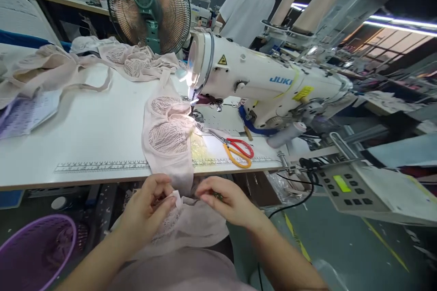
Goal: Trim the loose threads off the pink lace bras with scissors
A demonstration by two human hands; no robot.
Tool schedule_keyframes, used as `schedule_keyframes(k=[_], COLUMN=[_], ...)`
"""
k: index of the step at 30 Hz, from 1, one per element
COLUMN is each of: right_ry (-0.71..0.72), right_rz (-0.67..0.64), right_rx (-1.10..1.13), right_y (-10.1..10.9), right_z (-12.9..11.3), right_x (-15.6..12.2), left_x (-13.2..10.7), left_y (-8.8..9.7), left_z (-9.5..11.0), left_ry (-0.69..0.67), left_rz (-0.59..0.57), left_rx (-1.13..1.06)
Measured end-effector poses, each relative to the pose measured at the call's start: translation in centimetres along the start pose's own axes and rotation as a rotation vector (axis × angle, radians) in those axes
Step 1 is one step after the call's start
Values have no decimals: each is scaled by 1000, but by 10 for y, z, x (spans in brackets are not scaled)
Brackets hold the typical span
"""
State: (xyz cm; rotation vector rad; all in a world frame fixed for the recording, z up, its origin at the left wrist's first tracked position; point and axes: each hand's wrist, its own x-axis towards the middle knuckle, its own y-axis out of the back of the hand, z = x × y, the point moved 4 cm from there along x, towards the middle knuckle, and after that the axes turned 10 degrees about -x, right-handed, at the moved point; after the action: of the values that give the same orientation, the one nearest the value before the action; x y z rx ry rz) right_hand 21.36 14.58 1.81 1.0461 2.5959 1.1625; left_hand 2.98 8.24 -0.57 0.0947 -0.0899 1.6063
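Note:
My left hand [148, 207] pinches the edge of a pale pink lace bra [201, 218] that lies across my lap. Just right of it, my right hand [227, 198] is closed with thumb and fingertips drawn together. A small dark green bit shows by its fingers; I cannot make out what it is. Beyond my hands, another pale pink bra [169, 138] lies on the table, its middle by the lit needle area of the sewing machine [252, 72], and its lower end hangs over the front edge. Scissors [239, 151] with red and orange handles rest beside it.
A printed ruler [102, 166] runs along the white table [92, 132]. More pink garments [133, 61] lie behind, near a fan [148, 7]. A control box [355, 188] juts out at right. A purple basket [41, 250] stands lower left. A person [252, 0] stands beyond.

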Motion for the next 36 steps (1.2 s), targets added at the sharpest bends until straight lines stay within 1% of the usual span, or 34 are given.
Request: schedule_keyframes(k=[1, 3, 7, 9, 12, 15, 17, 20, 23, 25, 27, 29, 30, 33, 36], right_ry=[9, 11, -9, -11, -22, -42, -46, -46, -30, 25, 112, 177, 183, 102, 26], right_rz=[9, 14, -77, -102, -102, -110, -119, -132, -100, -38, 7, -2, -24, -70, -19], right_rx=[51, 124, 166, 158, 144, 134, 125, 122, 115, 55, -43, -135, -174, -249, -235], right_y=[-1, -4, -14, -16, -17, -17, -17, -18, -17, -18, -23, -35, -43, -68, -83], right_z=[-9, -18, -21, -21, -20, -20, -21, -23, -22, -19, -13, -3, 3, 19, 27], right_x=[10, 25, 39, 40, 40, 39, 40, 42, 44, 44, 42, 37, 34, 23, 16], left_x=[1, 3, 5, 4, 2, 0, -1, -1, 0, 1, 0, -2, -3, -8, -11], left_y=[-4, -8, -9, -8, -4, -4, -6, -8, -6, -2, 5, 12, 15, 20, 20], left_z=[1, 2, 3, 3, 3, 5, 6, 6, 0, -5, -11, -17, -18, -15, -2], left_ry=[-25, -57, -60, -34, -4, -32, -62, -44, 52, 119, 189, 280, 324, 407, 391], left_rz=[-30, -57, -82, -62, 11, 48, 36, 19, 42, 74, 128, 229, 290, 457, 557], left_rx=[23, 34, 29, 33, 95, 248, 310, 266, 135, 18, -112, -245, -303, -395, -344])
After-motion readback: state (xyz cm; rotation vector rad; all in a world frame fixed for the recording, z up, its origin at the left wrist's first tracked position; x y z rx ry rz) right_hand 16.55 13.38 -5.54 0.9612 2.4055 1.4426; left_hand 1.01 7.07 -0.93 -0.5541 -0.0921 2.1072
